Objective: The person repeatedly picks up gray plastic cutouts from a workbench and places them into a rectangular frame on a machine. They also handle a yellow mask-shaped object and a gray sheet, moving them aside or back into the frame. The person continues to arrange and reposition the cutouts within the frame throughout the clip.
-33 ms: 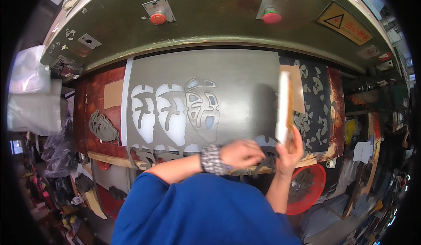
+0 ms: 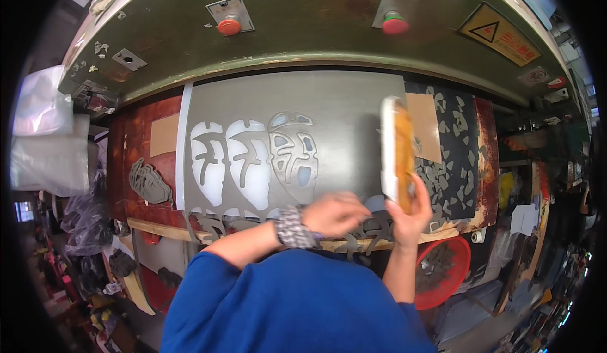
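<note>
My right hand (image 2: 411,219) grips the lower end of a flat block (image 2: 404,151) with a white edge and a yellow-brown face, probably a cutting die. It is held on edge above the right part of a grey sheet (image 2: 354,94). My left hand (image 2: 336,215), wearing a patterned cuff at the wrist, hovers over the sheet's near edge; motion smears its fingers. Two mask-like openings (image 2: 207,173) in the sheet show white underneath. Beside them lies a third outline (image 2: 294,157) with smaller openings. Cut grey strips (image 2: 363,236) hang along the near edge.
A green machine beam with a red button (image 2: 229,25) and another button (image 2: 394,23) spans the far side. Small grey offcuts (image 2: 442,176) lie on the dark board at right. A red basin (image 2: 460,267) holds grey pieces below. Stacked grey cutouts (image 2: 150,181) rest at left.
The block in my right hand has shifted left and turned, showing more of its yellow-brown face. My left hand has moved slightly left and up. The grey sheet looks unmoved.
</note>
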Available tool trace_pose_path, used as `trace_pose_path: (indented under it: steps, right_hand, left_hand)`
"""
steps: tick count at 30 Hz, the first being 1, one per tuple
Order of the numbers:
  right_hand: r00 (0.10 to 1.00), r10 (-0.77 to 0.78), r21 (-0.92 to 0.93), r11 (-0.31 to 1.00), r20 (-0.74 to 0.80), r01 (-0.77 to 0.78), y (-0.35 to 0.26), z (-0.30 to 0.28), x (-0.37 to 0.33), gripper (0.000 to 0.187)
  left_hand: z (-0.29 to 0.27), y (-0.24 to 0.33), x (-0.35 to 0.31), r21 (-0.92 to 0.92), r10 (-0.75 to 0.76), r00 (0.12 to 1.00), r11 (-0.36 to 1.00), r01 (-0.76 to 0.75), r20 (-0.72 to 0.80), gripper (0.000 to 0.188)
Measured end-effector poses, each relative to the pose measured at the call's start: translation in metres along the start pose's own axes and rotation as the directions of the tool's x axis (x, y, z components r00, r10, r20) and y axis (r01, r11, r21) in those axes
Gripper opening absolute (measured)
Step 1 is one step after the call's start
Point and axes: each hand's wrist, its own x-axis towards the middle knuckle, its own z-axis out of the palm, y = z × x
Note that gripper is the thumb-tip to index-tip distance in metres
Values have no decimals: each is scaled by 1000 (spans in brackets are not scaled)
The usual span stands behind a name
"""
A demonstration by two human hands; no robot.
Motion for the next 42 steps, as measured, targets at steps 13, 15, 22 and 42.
trace_pose_path:
  steps: [13,15,22,42]
  right_hand:
    - [896,-208,-650,626,393,430,42,110,98,115]
    - [947,-93,-425,877,308,225,42,108,121,106]
    - [820,-556,-656,671,-136,346,-13,122,231,73]
    - [814,-122,-614,722,-568,-320,69,69,184,45]
  left_hand:
    - [-176,-32,-217,407,77,414,409,817,-907,41]
    - [-179,-53,-224,206,-68,288,547,811,-955,37]
    - [-224,-97,-184,135,-66,237,662,737,-969,27]
    - [-289,-128,-143,280,-97,331,349,894,-938,37]
